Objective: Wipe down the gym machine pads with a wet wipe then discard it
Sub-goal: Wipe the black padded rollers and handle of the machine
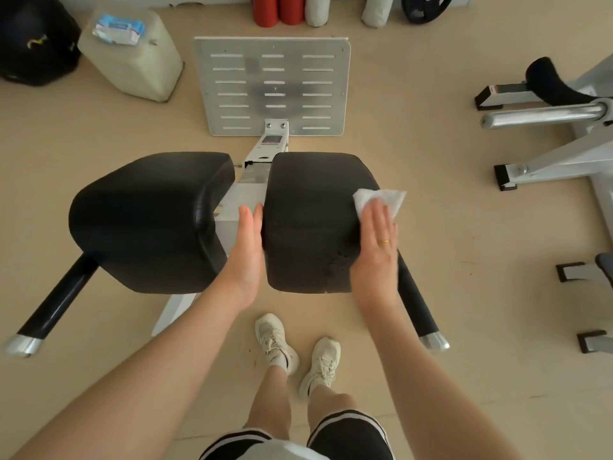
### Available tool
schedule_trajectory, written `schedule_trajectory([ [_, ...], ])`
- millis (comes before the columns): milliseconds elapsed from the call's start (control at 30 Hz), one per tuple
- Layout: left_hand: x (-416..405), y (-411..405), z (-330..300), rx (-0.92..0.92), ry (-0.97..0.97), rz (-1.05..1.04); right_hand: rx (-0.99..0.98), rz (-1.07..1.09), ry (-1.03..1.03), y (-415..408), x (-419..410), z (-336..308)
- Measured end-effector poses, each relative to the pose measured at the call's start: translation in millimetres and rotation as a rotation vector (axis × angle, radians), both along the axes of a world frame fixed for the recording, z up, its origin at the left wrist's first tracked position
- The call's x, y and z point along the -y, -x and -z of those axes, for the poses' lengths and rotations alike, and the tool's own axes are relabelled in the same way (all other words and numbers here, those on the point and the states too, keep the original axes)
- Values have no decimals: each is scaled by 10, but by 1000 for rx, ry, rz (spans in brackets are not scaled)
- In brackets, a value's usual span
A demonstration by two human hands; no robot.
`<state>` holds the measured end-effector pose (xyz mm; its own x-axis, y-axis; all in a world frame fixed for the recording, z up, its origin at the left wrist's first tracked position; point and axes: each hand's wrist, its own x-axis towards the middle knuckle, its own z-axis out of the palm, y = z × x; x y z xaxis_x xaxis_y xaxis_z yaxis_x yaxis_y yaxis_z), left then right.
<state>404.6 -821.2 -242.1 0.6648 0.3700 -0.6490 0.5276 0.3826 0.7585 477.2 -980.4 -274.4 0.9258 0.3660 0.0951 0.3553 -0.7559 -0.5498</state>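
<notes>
Beige gym floor (431, 94) seen from above, two black machine pads side by side; the right hand (376, 250), fingers straight, presses a white wet wipe (381, 199) onto the right pad (308, 220) at its outer edge; the left hand (247, 250) lies flat, fingers extended, against that pad's inner side, beside the left pad (146, 220).

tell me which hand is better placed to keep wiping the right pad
Right. The right hand already presses the wet wipe flat against the outer side of the right pad. The left hand holds nothing and lies with straight fingers against the pad's inner side, bracing it.
</notes>
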Motion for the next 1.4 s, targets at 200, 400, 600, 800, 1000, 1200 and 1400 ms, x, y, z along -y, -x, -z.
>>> schedule_trajectory([
  [200, 9, 41, -63, 89, 80, -49, 105, -262, -17, 540, -625, 83],
  [400, -36, 130, -15, 147, 83, -48, 240, -314, 104, 491, -542, 254],
  [600, 61, 197, 88, 145, -12, -4, 280, 30, 148, 102, 92, 389],
  [800, 10, 253, 98, 247, 57, 29, 292, -74, 55, 532, -490, 455],
  [1000, -226, 447, 229, 252, 75, 174, 483, -188, 34, 871, -987, 700],
  [1200, -221, 468, 317, 277, 24, 243, 532, -51, 150, 567, -572, 752],
  [1400, -133, 530, 392, 319, -55, 253, 230, 269, 29, 375, -117, 684],
])
